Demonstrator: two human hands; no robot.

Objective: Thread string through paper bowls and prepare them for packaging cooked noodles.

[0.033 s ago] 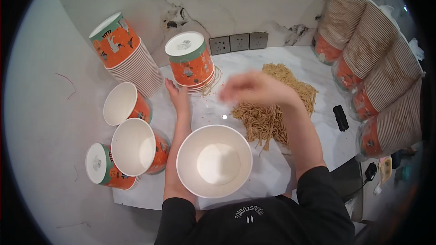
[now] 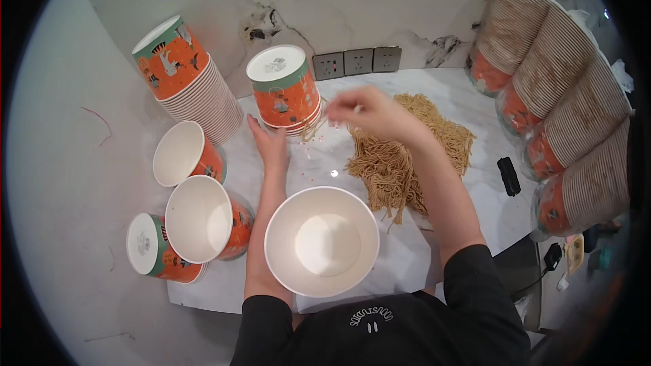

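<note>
My left hand, fingers stretched and thumb apart, is beside the lower rim of an upside-down orange and green paper bucket. Tan loops of strand hang by that bucket's right side. My right hand is raised between the bucket and a pile of thin tan noodle-like strands. Its fingers are curled together and a little blurred; what they hold, if anything, is too small to name. An open white-lined paper bucket stands close to my body, between my forearms.
At left are two open buckets, a tipped bucket and a tall stack of buckets. Wrapped bucket stacks line the right side. A black object lies near them. Wall sockets sit at the back.
My right hand has shifted slightly away from me, and its fingers look more curled. My left hand has barely moved.
</note>
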